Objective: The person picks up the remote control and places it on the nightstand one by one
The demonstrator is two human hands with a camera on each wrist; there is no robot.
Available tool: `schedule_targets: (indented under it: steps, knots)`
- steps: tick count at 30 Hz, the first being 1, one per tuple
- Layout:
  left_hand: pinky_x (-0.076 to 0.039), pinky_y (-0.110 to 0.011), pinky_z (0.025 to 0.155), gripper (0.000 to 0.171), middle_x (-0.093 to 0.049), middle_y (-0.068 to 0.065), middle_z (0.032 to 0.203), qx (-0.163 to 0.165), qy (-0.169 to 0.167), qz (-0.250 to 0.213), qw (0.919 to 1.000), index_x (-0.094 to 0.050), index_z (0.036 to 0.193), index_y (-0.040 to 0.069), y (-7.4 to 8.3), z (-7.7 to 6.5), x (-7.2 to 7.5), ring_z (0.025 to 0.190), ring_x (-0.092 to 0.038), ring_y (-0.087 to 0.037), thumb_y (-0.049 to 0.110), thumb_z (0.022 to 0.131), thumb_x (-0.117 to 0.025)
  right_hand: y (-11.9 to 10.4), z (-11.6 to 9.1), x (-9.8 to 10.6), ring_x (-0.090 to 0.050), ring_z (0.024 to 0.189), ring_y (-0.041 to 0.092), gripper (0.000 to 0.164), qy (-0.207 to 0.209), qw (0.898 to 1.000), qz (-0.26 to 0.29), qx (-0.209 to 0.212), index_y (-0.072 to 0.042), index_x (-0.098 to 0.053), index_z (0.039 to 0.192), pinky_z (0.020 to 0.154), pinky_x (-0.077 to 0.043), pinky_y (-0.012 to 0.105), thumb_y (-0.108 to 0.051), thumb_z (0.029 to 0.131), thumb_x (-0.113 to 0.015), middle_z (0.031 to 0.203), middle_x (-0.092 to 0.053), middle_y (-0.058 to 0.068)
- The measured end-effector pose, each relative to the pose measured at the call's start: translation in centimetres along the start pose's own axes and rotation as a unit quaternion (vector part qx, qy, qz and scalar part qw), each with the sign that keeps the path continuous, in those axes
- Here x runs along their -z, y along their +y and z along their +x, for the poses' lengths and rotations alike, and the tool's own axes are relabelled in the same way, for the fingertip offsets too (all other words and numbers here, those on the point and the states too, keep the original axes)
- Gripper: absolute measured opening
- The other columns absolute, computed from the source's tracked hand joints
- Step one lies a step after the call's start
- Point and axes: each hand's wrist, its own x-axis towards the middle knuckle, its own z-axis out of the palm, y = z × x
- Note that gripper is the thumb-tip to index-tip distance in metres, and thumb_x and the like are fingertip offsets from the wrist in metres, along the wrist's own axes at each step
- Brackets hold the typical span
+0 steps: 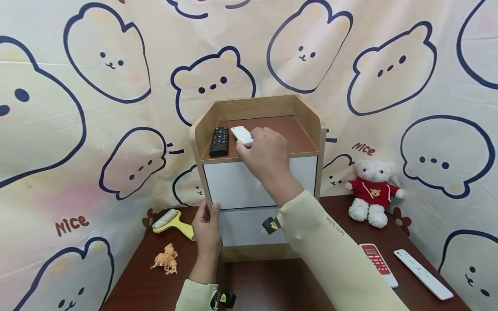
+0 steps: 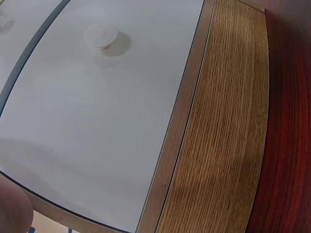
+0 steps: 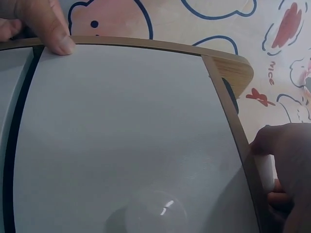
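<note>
My right hand [image 1: 268, 151] holds a small white remote control [image 1: 241, 134] between thumb and fingers, over the brown top shelf of a small wooden drawer cabinet [image 1: 253, 255]. Beside it on the shelf, to the left, lies a black remote control [image 1: 219, 141]. My left hand [image 1: 207, 233] grips the cabinet's left side low down. In the right wrist view its thumb [image 3: 56, 36] lies over the front edge by the gap between the two white drawers [image 3: 121, 111]. A round knob [image 2: 101, 36] shows on one drawer front in the left wrist view.
Left of the cabinet lie a yellow-handled lint roller [image 1: 175, 222] and a tangle of orange yarn-like strands [image 1: 166, 259]. To the right are a white teddy bear [image 1: 374, 192] in red, a red-and-white calculator-like device [image 1: 378, 264] and a long white remote-like bar [image 1: 423, 274].
</note>
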Motion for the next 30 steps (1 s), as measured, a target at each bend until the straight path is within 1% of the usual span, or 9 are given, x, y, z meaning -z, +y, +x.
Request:
schedule_targets:
  steps: [5,11,16,19,23,25,27,29,30]
  knots:
    - [-0.052,-0.016,0.100,0.040,-0.071,-0.010,0.139,-0.002,-0.001,0.004,1.0000,-0.068,0.146,0.005,0.1,0.0,-0.1,0.127,-0.064,-0.010,0.019,0.109,-0.071,0.0,-0.2,-0.5,-0.062,0.070,0.019,0.047,0.007,1.000,-0.017,0.011,-0.007,-0.081,0.102,0.060,-0.049,0.031,-0.053,0.099,-0.074,0.084,-0.076,0.006]
    - [-0.051,-0.016,0.101,0.041,-0.069,-0.011,0.143,0.002,-0.005,0.011,0.9999,-0.067,0.147,0.007,0.2,-0.1,-0.1,0.130,-0.063,-0.011,0.020,0.109,-0.070,0.0,-0.6,-1.0,-0.059,0.069,0.018,0.052,0.026,0.998,-0.046,0.036,-0.008,-0.080,0.097,0.057,-0.045,0.029,-0.059,0.098,-0.075,0.076,-0.069,0.003]
    - [-0.051,-0.015,0.100,0.042,-0.068,-0.015,0.146,0.000,-0.002,0.019,0.9998,-0.066,0.148,0.005,0.3,-0.2,-0.1,0.129,-0.062,-0.010,0.021,0.110,-0.069,0.0,-0.8,-1.2,-0.058,0.071,0.018,0.057,0.023,0.997,-0.062,0.040,-0.009,-0.079,0.096,0.058,-0.044,0.028,-0.066,0.098,-0.072,0.074,-0.065,0.002]
    - [-0.051,-0.015,0.098,0.042,-0.069,-0.014,0.143,-0.001,-0.001,0.022,0.9998,-0.067,0.148,0.006,0.3,-0.2,-0.2,0.125,-0.062,-0.010,0.022,0.110,-0.070,0.0,-0.8,-1.1,-0.058,0.071,0.018,0.061,0.014,0.997,-0.070,0.038,-0.009,-0.078,0.095,0.058,-0.044,0.028,-0.070,0.097,-0.071,0.074,-0.065,0.001]
    - [-0.050,-0.018,0.093,0.041,-0.070,-0.007,0.133,-0.003,0.000,0.023,0.9997,-0.067,0.148,0.005,0.2,-0.2,-0.2,0.115,-0.060,-0.012,0.020,0.109,-0.070,0.2,-0.9,-0.9,-0.059,0.073,0.018,0.066,0.003,0.997,-0.072,0.040,-0.009,-0.077,0.096,0.060,-0.047,0.029,-0.074,0.096,-0.068,0.077,-0.067,0.002]
    - [-0.050,-0.018,0.091,0.041,-0.071,-0.002,0.127,-0.003,0.001,0.027,0.9996,-0.067,0.147,0.005,0.1,-0.3,-0.1,0.111,-0.059,-0.012,0.020,0.109,-0.070,0.5,-1.2,-0.7,-0.061,0.077,0.019,0.066,0.002,0.998,-0.049,0.044,-0.008,-0.077,0.102,0.066,-0.051,0.031,-0.073,0.097,-0.069,0.082,-0.070,0.003]
    - [-0.050,-0.018,0.090,0.041,-0.071,0.000,0.126,-0.002,0.002,0.030,0.9996,-0.067,0.147,0.006,0.1,-0.3,-0.1,0.110,-0.059,-0.011,0.021,0.109,-0.070,1.0,-2.1,-0.5,-0.066,0.087,0.022,0.064,0.025,0.998,-0.001,0.059,-0.005,-0.076,0.114,0.077,-0.056,0.034,-0.067,0.097,-0.073,0.093,-0.074,0.006]
    - [-0.050,-0.017,0.093,0.041,-0.072,-0.003,0.131,-0.002,0.001,0.033,0.9995,-0.067,0.148,0.007,0.2,-0.3,-0.1,0.114,-0.060,-0.010,0.022,0.109,-0.070,2.0,-3.8,-0.4,-0.067,0.097,0.025,0.059,0.065,0.991,0.072,0.087,-0.002,-0.073,0.125,0.086,-0.057,0.038,-0.055,0.100,-0.076,0.103,-0.076,0.010]
    - [-0.050,-0.017,0.094,0.042,-0.071,-0.005,0.133,-0.002,0.001,0.035,0.9994,-0.067,0.148,0.007,0.1,-0.3,-0.1,0.116,-0.061,-0.010,0.022,0.110,-0.069,2.5,-5.0,-0.5,-0.066,0.099,0.027,0.054,0.091,0.984,0.108,0.106,-0.001,-0.071,0.127,0.088,-0.057,0.040,-0.049,0.101,-0.077,0.106,-0.075,0.011]
